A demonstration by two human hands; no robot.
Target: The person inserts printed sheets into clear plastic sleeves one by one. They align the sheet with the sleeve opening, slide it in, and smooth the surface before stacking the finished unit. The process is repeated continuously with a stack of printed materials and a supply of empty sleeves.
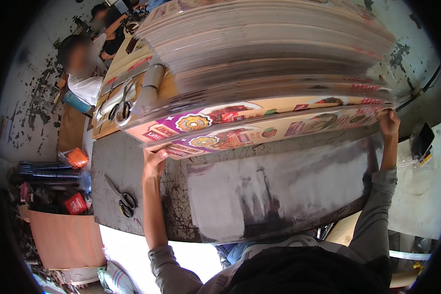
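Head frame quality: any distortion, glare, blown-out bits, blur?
Head view: the grey table's near edge bows, corners vignetted black. Head view: white patch below that edge is blown out. Head view: glossy sheet carries pale and dark reflections. Head view: face of the co-worker in white is blurred; nearer scissors look fairly crisp.

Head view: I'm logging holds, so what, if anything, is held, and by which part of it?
The nearest printed panel, held by its two ends: left grip at the near left corner, right grip at the right end.
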